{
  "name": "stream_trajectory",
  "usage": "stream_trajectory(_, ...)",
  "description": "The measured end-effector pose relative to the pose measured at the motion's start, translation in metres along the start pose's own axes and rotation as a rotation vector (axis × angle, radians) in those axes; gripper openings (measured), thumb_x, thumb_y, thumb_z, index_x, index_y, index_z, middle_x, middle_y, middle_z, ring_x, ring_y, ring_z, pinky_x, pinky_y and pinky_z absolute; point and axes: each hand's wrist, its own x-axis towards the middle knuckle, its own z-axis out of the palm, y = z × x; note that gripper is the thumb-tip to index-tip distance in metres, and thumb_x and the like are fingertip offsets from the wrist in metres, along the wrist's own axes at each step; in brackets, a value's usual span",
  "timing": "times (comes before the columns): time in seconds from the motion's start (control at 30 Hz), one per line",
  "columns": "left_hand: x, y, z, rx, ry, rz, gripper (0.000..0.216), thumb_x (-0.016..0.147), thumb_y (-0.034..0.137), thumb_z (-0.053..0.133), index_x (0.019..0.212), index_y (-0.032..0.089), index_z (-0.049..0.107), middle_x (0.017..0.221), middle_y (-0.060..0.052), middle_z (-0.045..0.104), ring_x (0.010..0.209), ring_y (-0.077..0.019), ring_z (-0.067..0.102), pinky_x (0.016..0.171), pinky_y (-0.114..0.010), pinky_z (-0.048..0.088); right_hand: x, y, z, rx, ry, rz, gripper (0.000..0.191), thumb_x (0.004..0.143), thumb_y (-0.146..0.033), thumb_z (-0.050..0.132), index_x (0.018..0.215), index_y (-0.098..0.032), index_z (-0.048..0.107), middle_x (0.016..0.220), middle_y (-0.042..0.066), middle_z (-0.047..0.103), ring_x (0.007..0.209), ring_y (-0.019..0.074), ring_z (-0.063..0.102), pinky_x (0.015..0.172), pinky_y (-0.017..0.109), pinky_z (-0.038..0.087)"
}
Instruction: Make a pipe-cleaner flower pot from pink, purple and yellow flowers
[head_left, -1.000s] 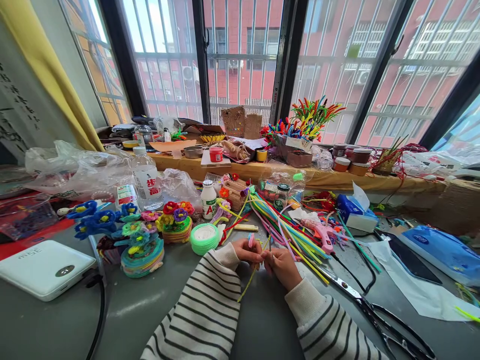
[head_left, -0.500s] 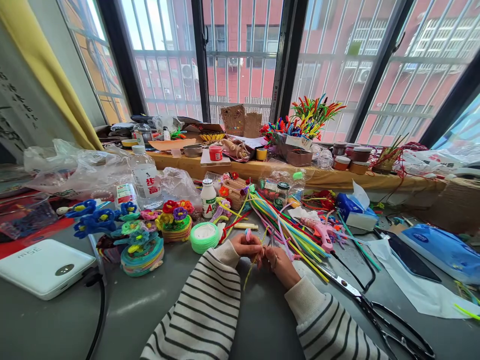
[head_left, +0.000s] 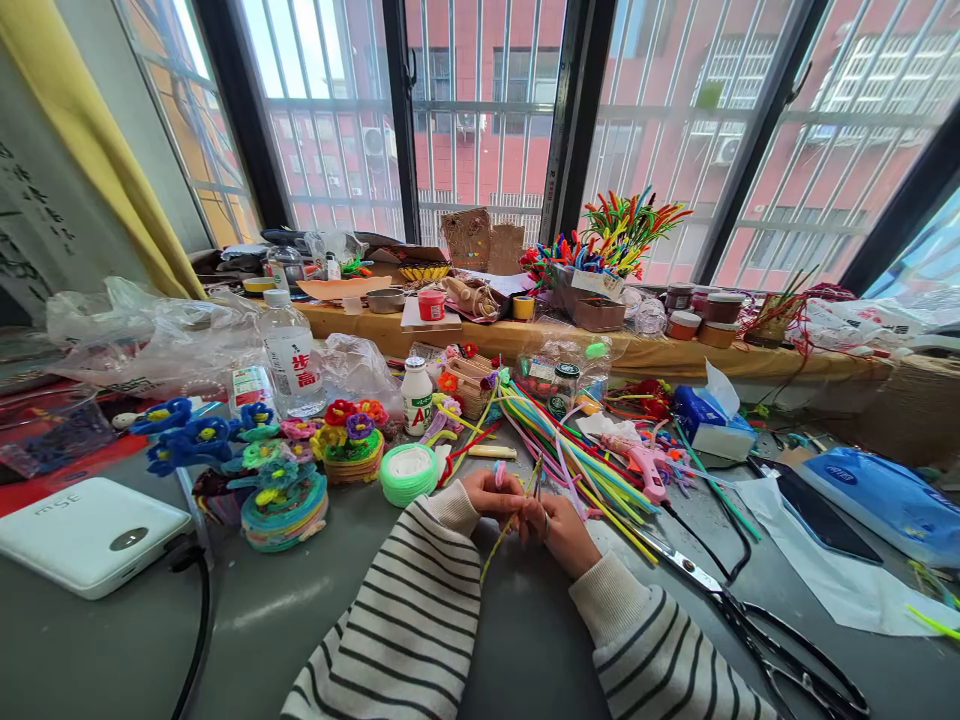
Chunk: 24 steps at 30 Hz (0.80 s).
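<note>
My left hand [head_left: 491, 497] pinches a thin yellow pipe cleaner [head_left: 489, 560], whose tail slants down toward the grey table. A small pink and blue fuzzy piece [head_left: 499, 474] shows at the left fingers. Close against them, my right hand [head_left: 561, 532] is closed, fingertips meeting the left ones. Thin pointed tips [head_left: 538, 472] rise just beyond the right fingers; what they belong to is hidden. Behind both hands lies a bundle of coloured pipe cleaners [head_left: 592, 470]. A green-rimmed round roll [head_left: 409, 474] stands left of my left hand.
Large black-handled scissors [head_left: 739, 610] lie at right, near a pink glue gun [head_left: 651, 470]. Pipe-cleaner flowers [head_left: 274, 470] and a white power bank [head_left: 94, 538] stand at left. A white bottle [head_left: 417, 398], tissue pack [head_left: 712, 425] and phone [head_left: 817, 515] are around. Jars line the sill.
The fingers have shifted slightly against each other. The yellow pipe cleaner's tail has swung a little left, and the pointed tips have moved slightly left. The surroundings stay as they were.
</note>
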Motion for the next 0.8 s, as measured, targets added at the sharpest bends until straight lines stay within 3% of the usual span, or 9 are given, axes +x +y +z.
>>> stream_trajectory(0.3,0.0004,0.0002,-0.0011,-0.009,0.006,0.028,0.026,0.056,0.035,0.064,0.061,0.011,0.056,0.048,0.001,0.058,0.041,-0.0066,0.051,0.042,-0.018,0.034,0.0007,-0.0023,-0.0019,0.009,0.033,0.038,0.066,0.070,-0.064,0.020,0.031,-0.016,0.044,0.033,-0.002,0.036,0.035,0.0076,0.036,0.042,0.021,0.029)
stream_trajectory(0.53,0.0024,-0.0028,-0.0041,-0.031,-0.038,0.051,0.027,0.057,0.036,0.063,0.060,0.010,0.055,0.047,0.001,0.056,0.041,-0.0073,0.051,0.041,-0.018,0.034,-0.0003,-0.0007,-0.0001,0.030,-0.026,0.004,0.069,0.071,-0.065,0.014,0.048,-0.014,0.055,0.042,-0.001,0.042,0.040,0.0083,0.038,0.043,0.021,0.030)
stream_trajectory(0.8,0.0003,-0.0015,-0.0026,-0.027,-0.065,0.033,0.026,0.059,0.036,0.062,0.061,0.011,0.054,0.045,0.001,0.055,0.041,-0.0070,0.050,0.041,-0.019,0.034,0.0003,0.0024,0.0006,0.013,-0.026,-0.005,0.067,0.071,-0.064,0.018,0.045,-0.014,0.053,0.043,0.000,0.046,0.042,0.0087,0.040,0.045,0.021,0.031)
